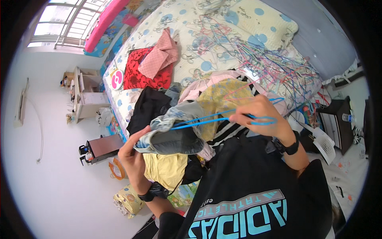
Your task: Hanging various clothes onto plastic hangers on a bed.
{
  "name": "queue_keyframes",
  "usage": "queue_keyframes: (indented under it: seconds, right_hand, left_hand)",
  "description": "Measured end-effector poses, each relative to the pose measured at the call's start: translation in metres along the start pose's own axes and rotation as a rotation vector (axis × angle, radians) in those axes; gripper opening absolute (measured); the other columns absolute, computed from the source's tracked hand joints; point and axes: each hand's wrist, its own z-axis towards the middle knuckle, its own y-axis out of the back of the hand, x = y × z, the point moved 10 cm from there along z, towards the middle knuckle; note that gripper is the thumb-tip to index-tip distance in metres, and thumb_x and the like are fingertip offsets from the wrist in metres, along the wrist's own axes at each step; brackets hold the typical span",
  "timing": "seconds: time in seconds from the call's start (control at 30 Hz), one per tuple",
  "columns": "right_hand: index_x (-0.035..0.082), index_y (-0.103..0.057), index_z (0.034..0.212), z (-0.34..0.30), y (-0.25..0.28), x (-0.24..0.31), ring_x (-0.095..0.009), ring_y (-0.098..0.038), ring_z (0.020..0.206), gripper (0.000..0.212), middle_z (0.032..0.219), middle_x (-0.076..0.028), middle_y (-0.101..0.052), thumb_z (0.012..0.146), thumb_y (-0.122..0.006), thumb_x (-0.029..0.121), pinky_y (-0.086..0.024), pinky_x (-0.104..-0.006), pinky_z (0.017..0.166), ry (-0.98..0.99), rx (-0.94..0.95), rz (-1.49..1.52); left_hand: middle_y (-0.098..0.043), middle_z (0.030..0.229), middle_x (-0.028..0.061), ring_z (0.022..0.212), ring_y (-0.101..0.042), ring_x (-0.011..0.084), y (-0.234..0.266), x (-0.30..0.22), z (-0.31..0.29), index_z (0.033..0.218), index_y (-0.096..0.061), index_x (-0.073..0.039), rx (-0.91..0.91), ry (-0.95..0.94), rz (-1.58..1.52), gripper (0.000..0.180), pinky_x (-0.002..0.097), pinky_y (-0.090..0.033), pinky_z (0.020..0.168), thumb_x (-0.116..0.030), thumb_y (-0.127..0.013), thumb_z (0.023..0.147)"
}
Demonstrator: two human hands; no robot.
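Note:
My left hand (134, 157) grips the edge of a light-blue denim garment (179, 145), its fingers closed on the waistband-like opening. From the right, my right hand (260, 115) holds a blue clothes hanger (205, 122). The hanger's far end reaches the opening of the denim; whether it sits inside cannot be made out. Below the right hand lies a yellow patterned cloth (223, 95), with a pink hanger (242, 96) on it. Black clothing (147, 107) is heaped beyond the denim, and pale yellow fabric (165, 169) lies close to my left wrist.
Many tangled hangers (262, 59) cover the right side of the bed (187, 28). A red cushion (131, 67) under a pink cloth (161, 55) lies farther left, beside a round pink-and-white object (117, 80). A white shelf (89, 95) stands by the left wall; a dark cabinet (338, 115) is at right.

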Motion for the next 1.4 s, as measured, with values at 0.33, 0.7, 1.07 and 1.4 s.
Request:
queue_keyframes:
  seconds: [0.33, 0.7, 1.07, 1.4]
  right_hand:
    - [0.005, -0.063, 0.065, 0.014, -0.013, 0.015, -0.028, -0.048, 0.047, 0.033, 0.053, -0.011, -0.050, 0.087, -0.064, 0.029, -0.033, -0.0376, 0.047, 0.107, 0.074, 0.142]
    - [0.009, -0.072, 0.084, 0.007, -0.006, 0.002, -0.030, -0.058, 0.063, 0.022, 0.069, -0.011, -0.064, 0.085, -0.065, 0.030, -0.043, -0.0363, 0.057, -0.013, 0.064, 0.095]
    - [0.004, -0.062, 0.064, -0.001, 0.001, 0.031, -0.029, -0.049, 0.052, 0.037, 0.058, -0.011, -0.055, 0.086, -0.064, 0.034, -0.037, -0.0359, 0.052, 0.127, -0.038, 0.108]
    - [0.006, -0.066, 0.072, -0.010, -0.052, 0.037, -0.036, -0.059, 0.060, 0.035, 0.063, -0.015, -0.060, 0.089, -0.058, 0.035, -0.044, -0.0419, 0.057, 0.109, 0.090, 0.182]
  left_hand:
    - [-0.068, 0.108, 0.0120, 0.100, -0.063, 0.0164, 0.000, 0.036, -0.004, 0.114, -0.063, 0.008, 0.092, 0.136, -0.072, 0.033, 0.0282, -0.046, 0.092, 0.013, -0.050, 0.084]
    - [-0.067, 0.112, 0.0133, 0.102, -0.062, 0.0144, -0.023, 0.026, -0.016, 0.118, -0.062, 0.007, 0.211, 0.108, -0.029, 0.036, 0.0270, -0.045, 0.094, 0.013, -0.049, 0.084]
    - [-0.071, 0.097, 0.0084, 0.089, -0.060, 0.0071, -0.030, 0.015, -0.022, 0.116, -0.064, 0.001, 0.236, 0.061, 0.251, 0.040, 0.0235, -0.047, 0.081, 0.013, -0.050, 0.080]
    - [-0.066, 0.091, 0.0188, 0.085, -0.064, 0.0355, -0.124, -0.045, -0.037, 0.106, -0.064, -0.004, 0.401, -0.294, 0.541, 0.038, 0.0398, -0.051, 0.073, 0.011, -0.052, 0.073]
